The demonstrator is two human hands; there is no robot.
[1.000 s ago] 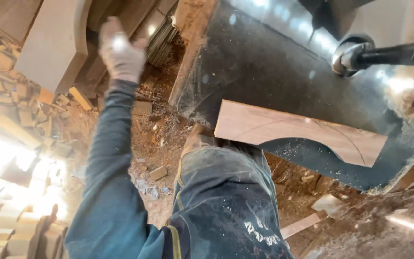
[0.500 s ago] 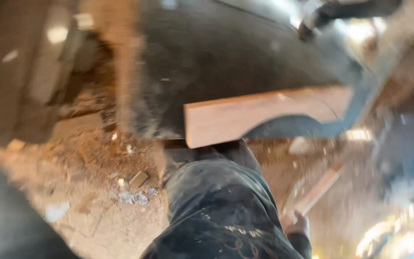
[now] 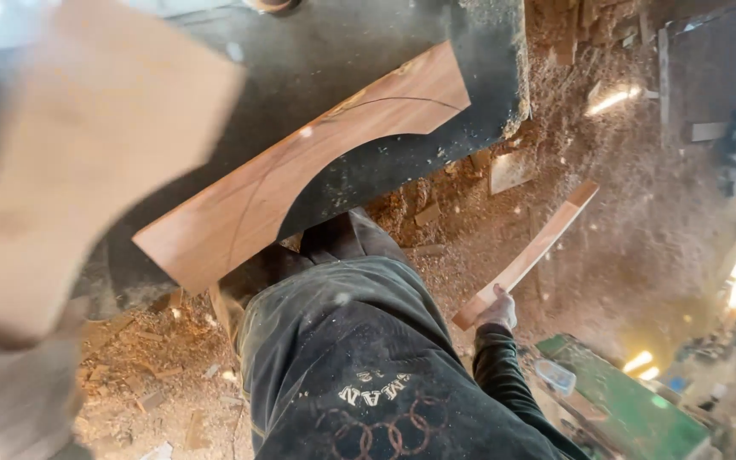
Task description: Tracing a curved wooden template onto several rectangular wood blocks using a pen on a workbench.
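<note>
Big blur up front on the left: a pale wooden block (image 3: 87, 162) fills that side of the view, smeared and close to the lens, and the left hand is hidden somewhere behind or under it, so there is no telling whether it is gripping or spread. Over on the right, the right hand (image 3: 497, 308) is much clearer, fingers wrapped tight around the near end of a thin curved strip of wood (image 3: 528, 255), which angles up and away over the sawdust-covered floor (image 3: 641, 213), its far end well out from the body. On the dark counter (image 3: 317, 51) lies a reddish board (image 3: 300, 170) with a pencilled arc on its face and a curved cut along its near edge; its left corner overhangs the counter's rim. A round object at the very top is cut off by the frame. The person's dark trousers (image 3: 342, 341) carry a pale printed mark and ring shapes near the bottom, too creased to make out. Lower right, a green flat surface (image 3: 641, 409) holds a small clear tub with a bluish lid (image 3: 554, 376), partly lost in glare.
</note>
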